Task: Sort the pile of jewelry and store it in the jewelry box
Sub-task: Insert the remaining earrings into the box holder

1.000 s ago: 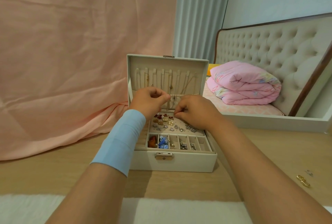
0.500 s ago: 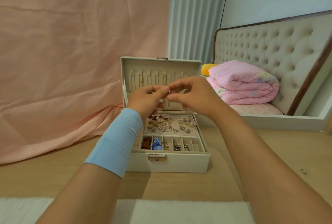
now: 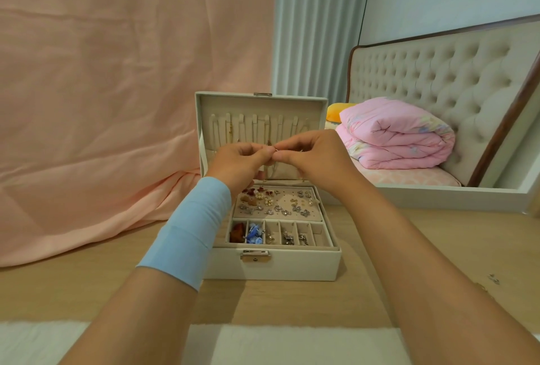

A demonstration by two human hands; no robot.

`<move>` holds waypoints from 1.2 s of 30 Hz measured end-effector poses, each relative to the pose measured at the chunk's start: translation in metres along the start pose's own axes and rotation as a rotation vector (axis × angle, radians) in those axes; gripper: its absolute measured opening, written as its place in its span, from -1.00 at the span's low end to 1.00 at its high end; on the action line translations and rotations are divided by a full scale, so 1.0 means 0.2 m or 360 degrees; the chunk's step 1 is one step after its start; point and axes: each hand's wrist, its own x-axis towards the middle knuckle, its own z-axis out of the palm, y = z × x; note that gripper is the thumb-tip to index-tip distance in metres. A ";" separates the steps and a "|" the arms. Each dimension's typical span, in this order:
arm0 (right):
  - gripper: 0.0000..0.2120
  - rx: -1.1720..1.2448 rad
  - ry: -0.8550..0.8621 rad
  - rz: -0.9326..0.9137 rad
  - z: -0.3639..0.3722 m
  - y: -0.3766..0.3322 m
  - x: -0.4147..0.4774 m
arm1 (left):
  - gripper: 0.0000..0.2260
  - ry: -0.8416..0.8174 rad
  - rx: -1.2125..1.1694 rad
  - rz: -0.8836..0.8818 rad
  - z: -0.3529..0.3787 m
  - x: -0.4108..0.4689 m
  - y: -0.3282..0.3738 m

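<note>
The cream jewelry box stands open on the wooden floor, lid upright with hooks holding thin chains. Its tray carries several earrings on a padded panel, and front slots hold a red piece, blue pieces and silver ones. In front of the lid, my left hand and my right hand meet, each pinching a thin gold necklace at its clasp. Its chain hangs down between the hands towards the tray.
A pink cloth hangs behind the box on the left. A bed with a tufted headboard and a folded pink quilt lies at the right. Small loose jewelry pieces lie on the floor at far right. A white rug edges the bottom.
Both hands rose from the earring tray to in front of the lid and came together on the necklace. The camera shifted, so the gold pieces at the right left view.
</note>
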 end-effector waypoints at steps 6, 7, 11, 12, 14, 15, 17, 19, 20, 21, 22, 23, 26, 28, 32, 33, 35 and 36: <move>-0.84 -0.0630 -0.0168 0.0157 0.00 0.11 -0.02 | -0.79 -0.0167 0.0911 0.0198 0.00 0.04 -0.09; -0.83 -0.0749 -0.0224 0.0186 0.00 0.12 -0.03 | -0.75 -0.0209 0.1022 0.0187 0.00 0.04 -0.10; -0.92 -0.1023 -0.0296 0.0152 0.02 0.12 -0.04 | -0.71 -0.0347 0.1380 0.0227 0.02 0.07 -0.15; -0.92 -0.1056 -0.0287 0.0125 0.02 0.12 -0.05 | -0.71 -0.0369 0.1448 0.0242 0.02 0.07 -0.15; -0.92 -0.1105 -0.0279 0.0088 0.03 0.12 -0.04 | -0.70 -0.0409 0.1493 0.0250 0.02 0.07 -0.16; -0.93 -0.1115 -0.0284 0.0079 0.04 0.12 -0.04 | -0.70 -0.0423 0.1490 0.0253 0.03 0.07 -0.16; -0.94 -0.1129 -0.0304 0.0061 0.04 0.13 -0.04 | -0.68 -0.0433 0.1467 0.0249 0.03 0.07 -0.16; -0.94 -0.1133 -0.0327 0.0045 0.03 0.13 -0.04 | -0.65 -0.0429 0.1452 0.0232 0.03 0.07 -0.17; -0.95 -0.1134 -0.0345 0.0041 0.03 0.13 -0.04 | -0.64 -0.0427 0.1433 0.0224 0.03 0.07 -0.17; -0.95 -0.1131 -0.0377 0.0043 0.03 0.13 -0.04 | -0.64 -0.0429 0.1407 0.0218 0.03 0.07 -0.17; -0.95 -0.1116 -0.0422 0.0053 0.02 0.13 -0.03 | -0.64 -0.0431 0.1386 0.0215 0.03 0.07 -0.17; -0.93 -0.1079 -0.0468 0.0077 0.02 0.13 -0.03 | -0.66 -0.0433 0.1368 0.0217 0.03 0.07 -0.16; -0.81 -0.0906 -0.0521 0.0215 -0.01 0.13 -0.02 | -0.71 -0.0422 0.1343 0.0225 0.03 0.06 -0.16; -0.71 -0.0833 -0.0509 0.0260 -0.02 0.12 -0.02 | -0.72 -0.0420 0.1347 0.0250 0.03 0.06 -0.16; -0.64 -0.0770 -0.0543 0.0314 -0.02 0.11 -0.02 | -0.74 -0.0414 0.1336 0.0255 0.03 0.05 -0.15; -0.66 -0.0753 -0.0523 0.0320 -0.03 0.11 -0.03 | -0.75 -0.0402 0.1325 0.0251 0.03 0.04 -0.15; -0.73 -0.0705 -0.0457 0.0300 -0.05 0.10 -0.04 | -0.74 -0.0355 0.1277 0.0250 0.04 0.03 -0.13; -0.76 -0.0685 -0.0423 0.0273 -0.07 0.09 -0.05 | -0.73 -0.0332 0.1252 0.0265 0.05 0.03 -0.12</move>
